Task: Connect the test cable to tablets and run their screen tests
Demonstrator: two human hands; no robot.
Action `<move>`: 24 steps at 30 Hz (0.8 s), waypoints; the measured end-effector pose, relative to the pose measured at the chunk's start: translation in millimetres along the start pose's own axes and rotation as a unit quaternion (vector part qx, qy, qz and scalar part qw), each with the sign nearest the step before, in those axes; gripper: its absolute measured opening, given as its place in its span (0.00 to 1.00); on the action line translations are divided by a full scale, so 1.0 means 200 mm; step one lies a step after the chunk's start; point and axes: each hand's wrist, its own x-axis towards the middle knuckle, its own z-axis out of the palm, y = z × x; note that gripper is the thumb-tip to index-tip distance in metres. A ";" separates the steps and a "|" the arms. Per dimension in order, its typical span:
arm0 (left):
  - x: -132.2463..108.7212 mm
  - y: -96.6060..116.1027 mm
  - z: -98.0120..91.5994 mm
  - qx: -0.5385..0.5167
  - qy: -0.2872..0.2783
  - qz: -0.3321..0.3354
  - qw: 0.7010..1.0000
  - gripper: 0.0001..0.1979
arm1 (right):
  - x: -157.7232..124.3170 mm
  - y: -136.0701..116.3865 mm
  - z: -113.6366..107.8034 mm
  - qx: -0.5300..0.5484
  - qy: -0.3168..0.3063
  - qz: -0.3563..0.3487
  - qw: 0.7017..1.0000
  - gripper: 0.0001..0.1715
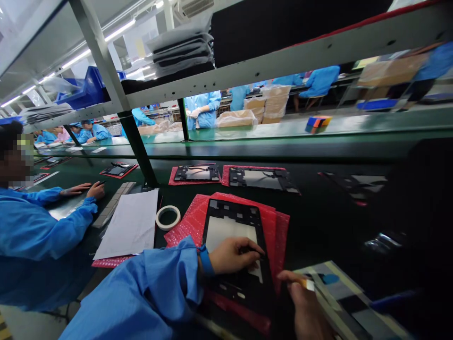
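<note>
A black tablet housing (233, 215) with a pale silvery middle lies in front of me on several sheets of pink bubble wrap (279, 231). My left hand (233, 257), below a blue wristband (205, 260), rests over the housing's right side. Its thumb and forefinger are pinched close together by the dark edge; what is between them is too small to make out. To the right of the housing, my right hand (307, 302) is partly closed, with a small orange and white piece (308, 284) at its fingers. Beside that hand lies a sheet with pale strips (339, 290).
Left of the housing are a roll of tape (168, 217) and white paper (129, 224). More tablet housings on pink wrap (262, 179) line the bench behind. A co-worker's sleeve (46, 226) is at left. A shelf (247, 78) crosses overhead, on a post (138, 146).
</note>
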 end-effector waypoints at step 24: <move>-0.07 0.04 0.00 -0.006 -0.003 0.018 1.000 0.15 | -0.06 -0.20 0.04 -0.261 0.000 -0.112 0.959 0.24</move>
